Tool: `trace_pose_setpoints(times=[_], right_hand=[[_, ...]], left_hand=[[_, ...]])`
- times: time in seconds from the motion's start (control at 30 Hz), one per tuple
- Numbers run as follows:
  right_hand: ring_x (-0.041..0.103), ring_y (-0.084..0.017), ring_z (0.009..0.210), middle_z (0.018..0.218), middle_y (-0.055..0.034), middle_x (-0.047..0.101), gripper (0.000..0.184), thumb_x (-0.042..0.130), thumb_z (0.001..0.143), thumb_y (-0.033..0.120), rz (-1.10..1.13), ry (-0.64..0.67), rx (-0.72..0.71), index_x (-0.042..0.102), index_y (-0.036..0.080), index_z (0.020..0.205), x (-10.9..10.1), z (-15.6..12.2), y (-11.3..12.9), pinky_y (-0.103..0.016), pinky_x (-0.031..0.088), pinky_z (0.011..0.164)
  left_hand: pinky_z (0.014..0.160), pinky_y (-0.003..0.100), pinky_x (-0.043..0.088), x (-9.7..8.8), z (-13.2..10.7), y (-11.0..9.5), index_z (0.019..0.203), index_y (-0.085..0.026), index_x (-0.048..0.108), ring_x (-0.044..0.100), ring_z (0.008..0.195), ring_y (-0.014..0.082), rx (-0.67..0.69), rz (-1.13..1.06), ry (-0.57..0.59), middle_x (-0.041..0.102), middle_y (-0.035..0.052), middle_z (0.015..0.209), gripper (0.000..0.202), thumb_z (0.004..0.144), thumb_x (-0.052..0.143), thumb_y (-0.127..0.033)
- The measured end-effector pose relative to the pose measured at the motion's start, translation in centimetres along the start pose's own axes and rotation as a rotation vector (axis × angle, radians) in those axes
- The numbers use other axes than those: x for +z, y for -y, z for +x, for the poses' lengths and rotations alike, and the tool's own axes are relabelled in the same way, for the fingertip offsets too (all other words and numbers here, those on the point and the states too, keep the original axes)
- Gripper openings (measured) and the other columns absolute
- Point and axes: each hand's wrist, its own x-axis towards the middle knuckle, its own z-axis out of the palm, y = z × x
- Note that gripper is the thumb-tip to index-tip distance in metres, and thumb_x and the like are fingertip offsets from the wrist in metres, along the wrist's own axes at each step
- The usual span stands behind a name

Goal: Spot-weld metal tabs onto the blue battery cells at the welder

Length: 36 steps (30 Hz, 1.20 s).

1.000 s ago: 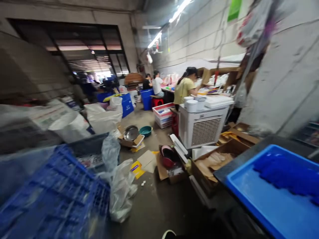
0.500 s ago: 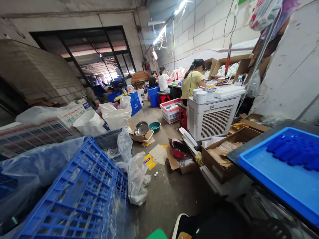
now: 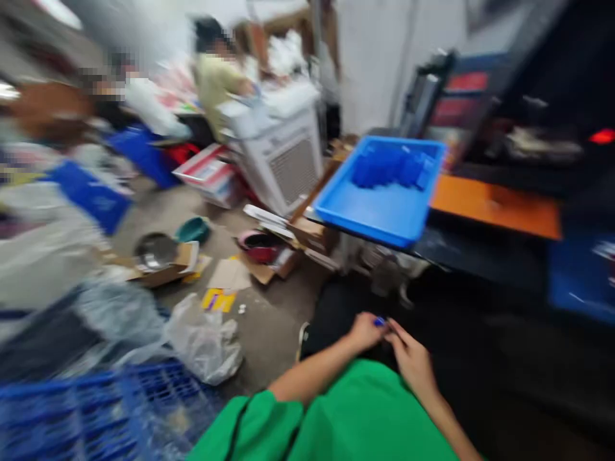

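Observation:
My left hand point(image 3: 368, 333) is closed around a small blue piece point(image 3: 379, 321), of which only a bit shows between the fingers. My right hand point(image 3: 414, 360) comes in from the other side, its thumb and fingers pinched together right at the blue piece. What those right fingertips hold is too small and blurred to make out. Both hands are over my dark-clad lap, in front of my green top point(image 3: 355, 410). Beyond them, a blue tray point(image 3: 384, 214) sits on the black table, with many dark blue pieces point(image 3: 389, 168) heaped at its far side.
An orange board point(image 3: 494, 203) and dark machinery are on the right. At left are a blue crate point(image 3: 57, 410), a plastic bag point(image 3: 204, 339), a steel bowl point(image 3: 154, 251) and cartons on the floor. A co-worker point(image 3: 216, 80) is behind a white air cooler point(image 3: 288, 160).
The view has swung right and down, so the tray now lies near the middle. Both my hands, out of sight before, have come into view with the blue piece.

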Motion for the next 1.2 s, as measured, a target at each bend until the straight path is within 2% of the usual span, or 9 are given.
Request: trace_pose_setpoints(times=[0.03,0.1,0.23,0.37,0.47,0.57,0.67,0.83,1.2], right_hand=[[0.07,-0.026,0.087,0.098,-0.0099,0.071,0.045,0.051,0.084,0.054,0.001,-0.039,0.03,0.068,0.028,0.117,-0.1,0.8,-1.2,-0.041,0.06,0.072],[0.069,-0.022,0.073,0.09,-0.0122,0.073,0.048,0.045,0.086,0.042,0.018,-0.041,-0.048,0.068,0.016,0.119,-0.5,2.3,-3.4,-0.039,0.06,0.069],[0.062,-0.012,0.05,0.083,-0.0074,0.072,0.045,0.044,0.089,0.032,0.062,-0.047,-0.042,0.062,0.016,0.127,-1.2,3.1,-4.9,-0.023,0.054,0.049],[0.06,-0.01,0.047,0.091,-0.0083,0.074,0.041,0.045,0.09,0.026,0.054,-0.013,-0.079,0.063,0.018,0.126,-1.8,2.3,-4.1,-0.021,0.051,0.047],[0.062,-0.012,0.052,0.097,-0.0099,0.074,0.041,0.045,0.091,0.023,0.031,-0.017,-0.125,0.063,0.018,0.127,-2.0,2.2,-4.0,-0.023,0.053,0.052],[0.065,-0.015,0.063,0.089,-0.0088,0.075,0.041,0.044,0.092,0.02,-0.001,-0.021,-0.166,0.062,0.018,0.128,-1.9,2.4,-4.1,-0.027,0.055,0.064],[0.066,-0.016,0.069,0.081,-0.0072,0.074,0.042,0.043,0.091,0.017,-0.035,0.001,-0.189,0.061,0.017,0.129,-1.9,2.4,-4.0,-0.028,0.055,0.072],[0.061,-0.014,0.061,0.077,-0.0055,0.071,0.047,0.041,0.089,0.014,-0.061,0.054,-0.202,0.058,0.017,0.133,-1.8,2.2,-3.9,-0.025,0.052,0.066],[0.057,-0.014,0.058,0.067,-0.0029,0.065,0.049,0.04,0.089,0.013,-0.048,0.059,-0.189,0.057,0.019,0.134,-1.5,1.8,-3.0,-0.023,0.049,0.062]], left_hand=[[0.077,0.034,0.054,1.2,1.0,-0.7,0.079,-0.008,0.068,0.062,0.064,0.0119,0.075,0.03,0.055,0.068,0.0015,0.075,0.039,0.094,0.05,-0.04],[0.065,0.022,0.052,3.3,3.0,-1.7,0.08,-0.011,0.068,0.067,0.074,0.0134,0.218,-0.111,0.191,0.071,0.0015,0.076,0.028,0.091,0.055,-0.033],[0.072,0.025,0.052,5.0,4.7,-2.0,0.087,-0.012,0.072,0.068,0.08,0.0164,0.396,-0.485,0.187,0.075,0.0075,0.088,0.02,0.084,0.058,-0.026],[0.068,0.026,0.051,4.6,4.4,-2.2,0.082,-0.012,0.071,0.066,0.075,0.0163,0.389,-0.624,0.187,0.074,0.0083,0.085,0.026,0.081,0.062,-0.037],[0.068,0.025,0.049,4.4,4.2,-2.9,0.091,-0.014,0.07,0.063,0.074,0.0144,0.435,-0.623,0.225,0.072,0.0065,0.087,0.029,0.083,0.06,-0.04],[0.072,0.025,0.049,4.1,4.2,-3.4,0.096,-0.015,0.07,0.063,0.08,0.0151,0.468,-0.59,0.205,0.072,0.0062,0.091,0.028,0.082,0.061,-0.038],[0.068,0.024,0.047,3.7,4.2,-3.6,0.082,-0.015,0.071,0.061,0.073,0.0145,0.458,-0.566,0.215,0.07,0.0045,0.08,0.025,0.081,0.062,-0.039],[0.053,0.022,0.039,3.2,4.0,-3.6,0.062,-0.014,0.066,0.05,0.055,0.0103,0.416,-0.541,0.265,0.059,0.0002,0.057,0.037,0.081,0.064,-0.045],[0.055,0.024,0.038,3.1,3.7,-3.4,0.055,-0.016,0.063,0.048,0.052,0.0091,0.499,-0.553,0.179,0.055,-0.0005,0.053,0.041,0.085,0.061,-0.043]])
